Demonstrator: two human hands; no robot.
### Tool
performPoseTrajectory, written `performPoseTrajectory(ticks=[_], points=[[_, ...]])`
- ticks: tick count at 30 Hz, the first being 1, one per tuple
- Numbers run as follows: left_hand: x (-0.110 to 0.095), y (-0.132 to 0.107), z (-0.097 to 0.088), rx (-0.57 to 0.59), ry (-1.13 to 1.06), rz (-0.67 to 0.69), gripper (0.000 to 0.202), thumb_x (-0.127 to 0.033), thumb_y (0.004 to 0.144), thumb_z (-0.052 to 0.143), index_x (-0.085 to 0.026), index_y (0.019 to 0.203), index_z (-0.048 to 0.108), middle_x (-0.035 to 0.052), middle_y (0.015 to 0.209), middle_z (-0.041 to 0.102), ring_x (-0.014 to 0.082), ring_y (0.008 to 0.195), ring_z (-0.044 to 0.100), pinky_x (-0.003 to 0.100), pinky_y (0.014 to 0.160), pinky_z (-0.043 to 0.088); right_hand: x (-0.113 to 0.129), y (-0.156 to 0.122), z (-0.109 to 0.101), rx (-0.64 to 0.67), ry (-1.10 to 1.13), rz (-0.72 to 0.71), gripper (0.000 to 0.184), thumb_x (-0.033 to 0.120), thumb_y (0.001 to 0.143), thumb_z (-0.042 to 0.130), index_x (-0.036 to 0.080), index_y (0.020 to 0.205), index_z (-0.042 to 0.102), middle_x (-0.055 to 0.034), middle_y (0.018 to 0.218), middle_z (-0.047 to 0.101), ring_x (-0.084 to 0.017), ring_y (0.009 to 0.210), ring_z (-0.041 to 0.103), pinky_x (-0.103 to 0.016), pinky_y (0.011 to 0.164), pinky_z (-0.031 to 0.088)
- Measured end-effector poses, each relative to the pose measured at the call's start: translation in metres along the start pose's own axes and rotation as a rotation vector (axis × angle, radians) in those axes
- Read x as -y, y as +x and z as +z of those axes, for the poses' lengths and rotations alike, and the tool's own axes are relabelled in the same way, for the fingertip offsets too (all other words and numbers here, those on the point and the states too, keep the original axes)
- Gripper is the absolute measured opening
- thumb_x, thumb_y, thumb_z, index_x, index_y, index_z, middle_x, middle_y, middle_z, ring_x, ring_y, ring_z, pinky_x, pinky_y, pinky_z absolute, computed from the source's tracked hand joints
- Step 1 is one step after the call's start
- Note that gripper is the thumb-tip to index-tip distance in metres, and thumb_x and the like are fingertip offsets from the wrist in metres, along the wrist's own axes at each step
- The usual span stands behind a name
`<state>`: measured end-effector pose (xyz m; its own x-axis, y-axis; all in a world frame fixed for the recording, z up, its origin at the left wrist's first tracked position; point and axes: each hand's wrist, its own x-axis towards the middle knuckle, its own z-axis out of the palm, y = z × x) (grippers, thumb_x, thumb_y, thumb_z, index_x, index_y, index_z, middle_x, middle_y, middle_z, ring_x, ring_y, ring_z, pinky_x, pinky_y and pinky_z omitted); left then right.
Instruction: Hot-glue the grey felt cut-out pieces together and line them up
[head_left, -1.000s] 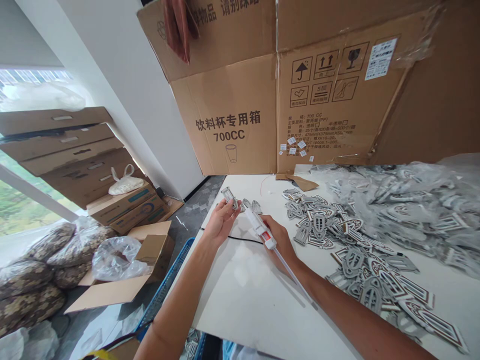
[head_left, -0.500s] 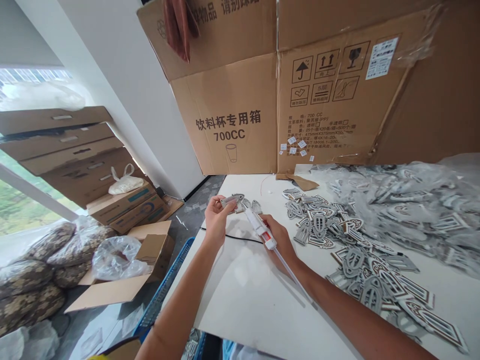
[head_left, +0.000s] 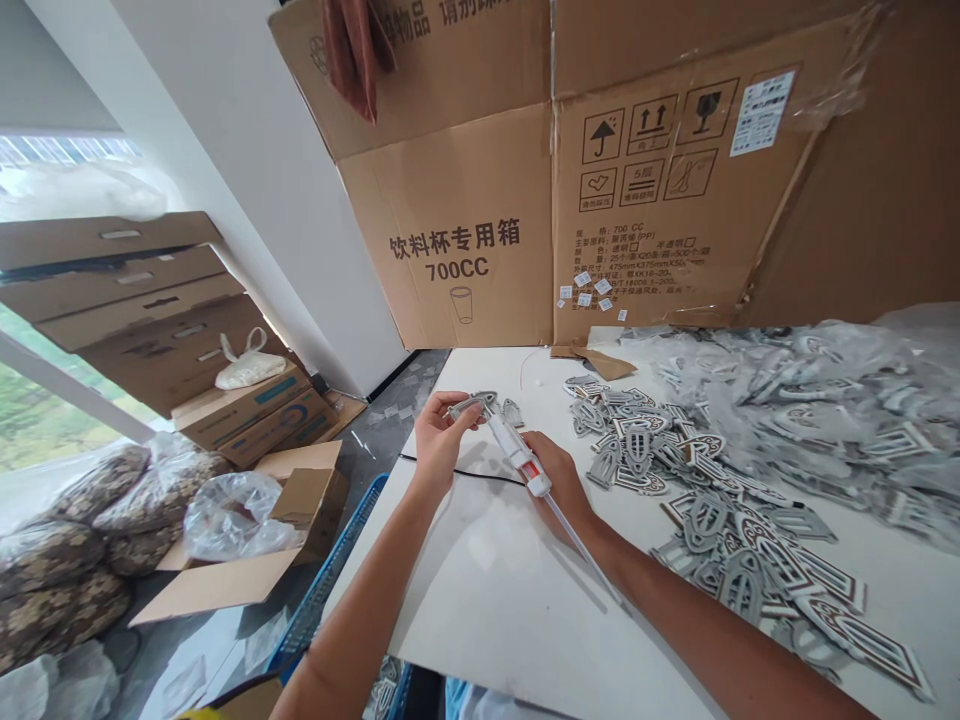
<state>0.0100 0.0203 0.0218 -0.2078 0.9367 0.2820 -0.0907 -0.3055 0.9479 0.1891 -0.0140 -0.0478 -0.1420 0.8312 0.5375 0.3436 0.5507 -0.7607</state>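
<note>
My left hand (head_left: 441, 442) pinches a grey arched cut-out piece (head_left: 472, 404) at the fingertips, holding it up over the white board (head_left: 480, 610). My right hand (head_left: 564, 484) is closed around a white-and-red glue pen (head_left: 517, 450), with a long clear stick (head_left: 585, 555) trailing back past my wrist. The pen's tip sits right by the held piece. One small grey piece (head_left: 513, 413) lies just beyond the pen. A thin black cord (head_left: 465, 472) runs over the board under my hands.
Grey-and-brown arched pieces (head_left: 712, 530) lie heaped right of my hands, with bagged pieces (head_left: 817, 410) behind. A large cardboard carton (head_left: 660, 190) stands along the far edge. Left of the board are a blue crate (head_left: 322, 590), cartons and sacks.
My left hand has moved right and turned the grey piece flatter, bringing it against the pen's tip. The right hand and pen have barely moved.
</note>
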Motion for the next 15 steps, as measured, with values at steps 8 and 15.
performPoseTrajectory(ticks=[8, 15], points=[[-0.0033, -0.0045, 0.0034, 0.009, 0.039, 0.058, 0.032, -0.032, 0.075, 0.091, -0.02, 0.094, 0.069, 0.0018, 0.09, 0.071, 0.0164, 0.07, 0.071, 0.028, 0.065, 0.05, -0.0059, 0.0002, 0.0026, -0.029, -0.041, -0.028, 0.012, 0.022, 0.094, 0.051, 0.024, 0.082, 0.049, 0.0006, 0.081, 0.051, -0.017, 0.07, 0.051, -0.029, 0.066, 0.035], [-0.0045, -0.0073, 0.006, -0.007, 0.054, 0.092, 0.03, -0.032, 0.076, 0.092, -0.02, 0.092, 0.069, 0.0034, 0.088, 0.073, 0.0181, 0.07, 0.072, 0.029, 0.063, 0.05, -0.0078, 0.0, 0.0047, -0.046, -0.037, -0.023, 0.017, 0.017, 0.091, 0.051, 0.023, 0.076, 0.046, 0.0006, 0.082, 0.05, -0.016, 0.07, 0.051, -0.028, 0.065, 0.035]])
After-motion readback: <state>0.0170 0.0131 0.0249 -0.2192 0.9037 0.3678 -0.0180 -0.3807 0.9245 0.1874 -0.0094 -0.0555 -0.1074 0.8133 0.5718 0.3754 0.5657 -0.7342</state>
